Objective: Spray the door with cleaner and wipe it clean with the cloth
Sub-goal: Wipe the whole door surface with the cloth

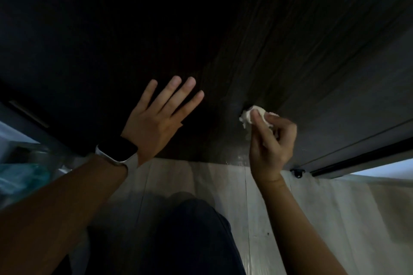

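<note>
Dark wood-grain door [290,40] fills the upper frame. White cloth [250,117], wadded, pressed low on it, at 3 o'clock from centre. Right hand [271,140] pinches cloth between thumb and curled fingers. Left hand [156,123], at 9 o'clock of cloth, fingers straight, spread flat on door; watch [118,149] on wrist. Pale floor [312,207] below.

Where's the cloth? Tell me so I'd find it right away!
Start at the big dark wooden door filling the top of the picture. Low on it, right of the flat left hand with the watch, the right hand pinches a small crumpled cloth against the wood. It is the only white, wrinkly thing on the dark door.
</note>
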Motion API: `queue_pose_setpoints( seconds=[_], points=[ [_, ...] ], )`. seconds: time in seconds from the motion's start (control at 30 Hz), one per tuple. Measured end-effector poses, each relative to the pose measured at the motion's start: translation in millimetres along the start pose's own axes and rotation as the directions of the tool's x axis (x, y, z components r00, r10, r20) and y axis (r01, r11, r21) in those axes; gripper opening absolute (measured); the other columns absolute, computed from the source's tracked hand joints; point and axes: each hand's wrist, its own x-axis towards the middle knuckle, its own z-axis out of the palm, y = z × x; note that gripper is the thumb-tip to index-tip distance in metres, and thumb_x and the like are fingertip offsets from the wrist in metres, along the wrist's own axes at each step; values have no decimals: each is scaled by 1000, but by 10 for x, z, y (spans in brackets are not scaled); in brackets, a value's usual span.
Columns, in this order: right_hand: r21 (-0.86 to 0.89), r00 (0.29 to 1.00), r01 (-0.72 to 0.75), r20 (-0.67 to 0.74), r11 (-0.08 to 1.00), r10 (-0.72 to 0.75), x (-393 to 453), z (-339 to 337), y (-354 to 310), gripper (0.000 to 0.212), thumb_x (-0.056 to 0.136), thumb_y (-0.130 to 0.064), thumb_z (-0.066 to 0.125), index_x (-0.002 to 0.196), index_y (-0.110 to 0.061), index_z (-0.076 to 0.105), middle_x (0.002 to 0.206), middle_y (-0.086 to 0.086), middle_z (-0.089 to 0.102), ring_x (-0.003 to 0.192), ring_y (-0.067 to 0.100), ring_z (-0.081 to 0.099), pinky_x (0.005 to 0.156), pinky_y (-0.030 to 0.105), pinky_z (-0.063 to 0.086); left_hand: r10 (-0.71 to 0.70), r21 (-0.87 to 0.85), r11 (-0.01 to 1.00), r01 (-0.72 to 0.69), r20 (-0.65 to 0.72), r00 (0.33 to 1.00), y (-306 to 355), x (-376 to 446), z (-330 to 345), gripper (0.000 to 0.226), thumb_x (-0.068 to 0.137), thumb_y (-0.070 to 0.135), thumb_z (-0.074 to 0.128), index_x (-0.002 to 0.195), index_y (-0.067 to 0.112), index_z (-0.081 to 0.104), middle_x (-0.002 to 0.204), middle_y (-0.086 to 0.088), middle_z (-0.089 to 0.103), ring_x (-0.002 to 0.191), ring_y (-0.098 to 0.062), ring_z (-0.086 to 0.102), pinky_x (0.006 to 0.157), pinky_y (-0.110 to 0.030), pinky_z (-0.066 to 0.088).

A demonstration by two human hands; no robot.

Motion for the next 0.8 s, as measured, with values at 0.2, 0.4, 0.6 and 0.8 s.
queue_pose_setpoints(
  seconds=[0.2, 0.4, 0.6, 0.8],
  points=[
    [18, 926, 0, 377, 1000, -7, -833, 449, -46, 63, 71, 11, 78, 122, -16, 54, 101, 7, 56, 82, 23, 51, 64, 28, 44, 19, 65, 998, -20, 25, 1000, -27, -10, -1, 104, 82, 39, 68, 158, 20, 1, 164, -7, -18, 151, -24, -15, 123, -47, -7],
    [34, 805, -176, 580, 984, 124, -1159, 178, 129, 32, 92, -8, 62, 121, -21, 64, 114, 5, 59, 107, 1, 48, 83, 23, 50, 10, 51, 999, -11, 28, 1000, -23, -12, 16, 112, 77, 37, 74, 158, 20, -1, 164, -6, -19, 151, -24, -15, 122, -46, -9],
    [-123, 803, -585, 54, 802, 594, -1017, -485, 531, 27, 92, -13, 61, 117, -6, 57, 106, 13, 54, 92, 12, 48, 77, 12, 41, 1, 57, 998, -3, 39, 999, -37, 4, -2, 120, 73, 36, 81, 158, 20, -3, 163, -5, -21, 151, -23, -18, 122, -45, -9],
    [192, 445, -819, -382, 541, 810, -761, -179, 752, 20, 86, -17, 61, 99, -31, 57, 100, 17, 57, 88, 25, 57, 80, 40, 51, -13, 47, 999, 10, 57, 998, -9, -14, 11, 122, 72, 36, 83, 159, 20, -2, 163, -6, -21, 150, -24, -19, 122, -46, -9]
  ],
)
